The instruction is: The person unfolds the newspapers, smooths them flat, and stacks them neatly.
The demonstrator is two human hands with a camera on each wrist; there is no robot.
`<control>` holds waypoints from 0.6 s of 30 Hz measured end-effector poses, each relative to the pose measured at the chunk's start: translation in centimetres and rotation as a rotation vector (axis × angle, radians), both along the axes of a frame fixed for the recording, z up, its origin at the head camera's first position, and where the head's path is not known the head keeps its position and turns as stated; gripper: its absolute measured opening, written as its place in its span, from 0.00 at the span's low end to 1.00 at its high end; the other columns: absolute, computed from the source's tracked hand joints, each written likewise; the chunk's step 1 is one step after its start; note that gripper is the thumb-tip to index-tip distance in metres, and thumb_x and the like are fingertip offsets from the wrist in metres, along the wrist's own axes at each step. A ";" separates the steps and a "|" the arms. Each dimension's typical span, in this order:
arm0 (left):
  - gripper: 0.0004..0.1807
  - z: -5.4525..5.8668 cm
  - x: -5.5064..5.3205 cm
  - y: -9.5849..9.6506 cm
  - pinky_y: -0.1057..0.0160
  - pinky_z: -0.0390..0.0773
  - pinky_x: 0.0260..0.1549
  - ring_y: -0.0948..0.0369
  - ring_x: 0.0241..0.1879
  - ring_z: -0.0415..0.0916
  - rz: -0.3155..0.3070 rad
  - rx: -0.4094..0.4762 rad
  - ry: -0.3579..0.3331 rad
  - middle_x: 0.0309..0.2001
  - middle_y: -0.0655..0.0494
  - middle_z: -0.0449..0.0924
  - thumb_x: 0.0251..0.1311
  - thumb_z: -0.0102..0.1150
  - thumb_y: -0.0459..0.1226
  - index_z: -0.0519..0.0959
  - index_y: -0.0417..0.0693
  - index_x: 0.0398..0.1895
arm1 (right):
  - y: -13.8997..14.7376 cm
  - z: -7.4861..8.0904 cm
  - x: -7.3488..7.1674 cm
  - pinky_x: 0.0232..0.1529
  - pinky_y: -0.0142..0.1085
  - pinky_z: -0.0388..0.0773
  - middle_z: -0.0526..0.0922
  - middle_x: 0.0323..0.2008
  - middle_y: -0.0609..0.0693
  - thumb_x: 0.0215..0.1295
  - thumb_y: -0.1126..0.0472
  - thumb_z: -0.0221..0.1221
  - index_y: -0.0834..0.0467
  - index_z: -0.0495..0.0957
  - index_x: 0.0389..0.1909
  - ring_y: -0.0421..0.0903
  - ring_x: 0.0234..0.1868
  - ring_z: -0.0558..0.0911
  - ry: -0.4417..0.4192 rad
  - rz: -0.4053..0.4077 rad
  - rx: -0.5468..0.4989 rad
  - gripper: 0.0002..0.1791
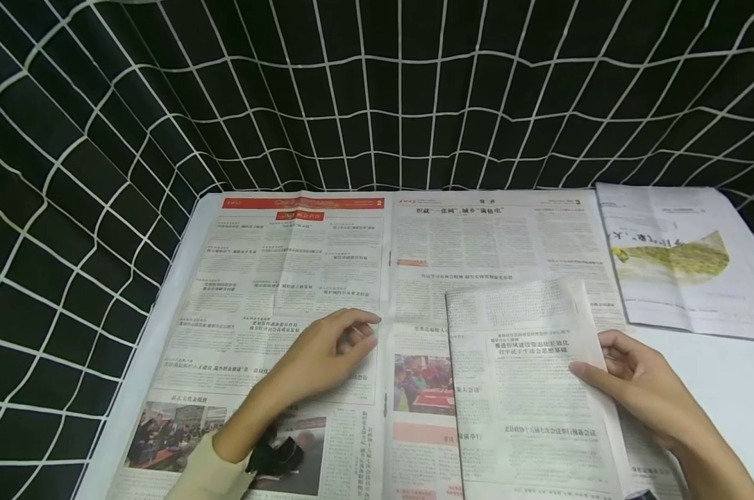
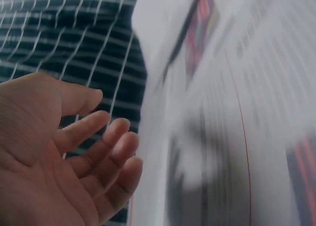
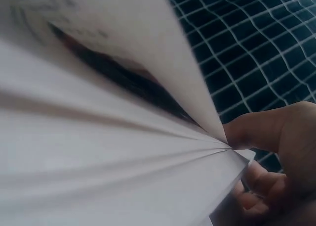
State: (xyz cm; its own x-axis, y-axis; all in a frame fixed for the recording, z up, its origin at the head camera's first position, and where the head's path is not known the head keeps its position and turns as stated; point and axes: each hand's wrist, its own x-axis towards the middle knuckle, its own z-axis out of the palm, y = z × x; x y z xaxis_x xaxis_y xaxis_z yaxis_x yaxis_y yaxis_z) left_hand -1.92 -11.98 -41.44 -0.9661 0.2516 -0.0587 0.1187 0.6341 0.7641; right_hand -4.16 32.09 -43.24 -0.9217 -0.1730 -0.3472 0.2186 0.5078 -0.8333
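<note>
One newspaper (image 1: 533, 406) in right fingers (image 1: 622, 342)

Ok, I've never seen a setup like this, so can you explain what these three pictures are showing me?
There's no robot here, just one person's two bare hands. The wide picture comes from a camera on the head, looking forward and down. The other two come from a camera on each wrist.

A spread newspaper lies on a white table, with a printed sheet at the far right. Behind is black cloth with a white grid.

The right hand pinches the edge of a folded newspaper over the spread one; the right wrist view shows its layers fanning out. The left hand holds nothing, its fingers loosely curved.
</note>
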 end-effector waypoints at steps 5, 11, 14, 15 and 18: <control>0.19 0.5 0.1 2.9 0.65 0.80 0.45 0.69 0.43 0.80 -0.067 0.007 -0.044 0.47 0.66 0.86 0.74 0.63 0.44 0.80 0.60 0.65 | -0.8 -0.2 0.5 0.31 0.48 0.90 0.89 0.38 0.41 0.76 0.57 0.64 0.67 0.68 0.64 0.51 0.33 0.92 0.010 0.006 -0.069 0.26; 0.19 0.6 0.2 6.6 0.70 0.80 0.46 0.73 0.43 0.80 -0.223 0.041 -0.063 0.50 0.65 0.86 0.75 0.61 0.45 0.80 0.56 0.65 | -1.0 0.0 1.0 0.31 0.48 0.89 0.88 0.38 0.43 0.75 0.59 0.64 0.66 0.69 0.60 0.50 0.32 0.92 0.021 -0.014 -0.109 0.21; 0.19 0.6 0.1 8.8 0.73 0.80 0.46 0.76 0.43 0.80 -0.300 0.032 -0.062 0.49 0.65 0.86 0.77 0.59 0.47 0.79 0.54 0.65 | -1.4 -0.2 1.1 0.31 0.47 0.89 0.87 0.38 0.43 0.75 0.61 0.64 0.67 0.69 0.59 0.49 0.32 0.91 0.044 -0.023 -0.128 0.20; 0.19 0.5 0.1 9.5 0.74 0.80 0.46 0.77 0.43 0.80 -0.318 0.019 -0.063 0.49 0.65 0.87 0.77 0.59 0.48 0.79 0.54 0.65 | -1.6 -0.2 1.1 0.31 0.47 0.89 0.87 0.39 0.43 0.75 0.62 0.64 0.67 0.69 0.59 0.48 0.32 0.91 0.049 -0.024 -0.139 0.20; 0.21 0.3 0.2 11.7 0.74 0.80 0.50 0.76 0.47 0.82 -0.370 -0.043 -0.065 0.53 0.65 0.88 0.77 0.58 0.51 0.79 0.55 0.66 | -2.0 -0.3 1.4 0.31 0.47 0.89 0.87 0.39 0.44 0.75 0.63 0.63 0.69 0.69 0.60 0.48 0.32 0.91 0.062 -0.023 -0.150 0.20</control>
State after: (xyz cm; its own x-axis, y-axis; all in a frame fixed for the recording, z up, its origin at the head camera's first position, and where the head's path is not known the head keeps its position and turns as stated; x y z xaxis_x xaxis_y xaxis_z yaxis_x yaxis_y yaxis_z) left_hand -1.75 -0.29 -41.18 -0.8044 0.5787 -0.1347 0.2981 0.5892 0.7510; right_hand -2.77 30.11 -43.54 -0.9447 -0.1974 -0.2617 0.1748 0.3721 -0.9116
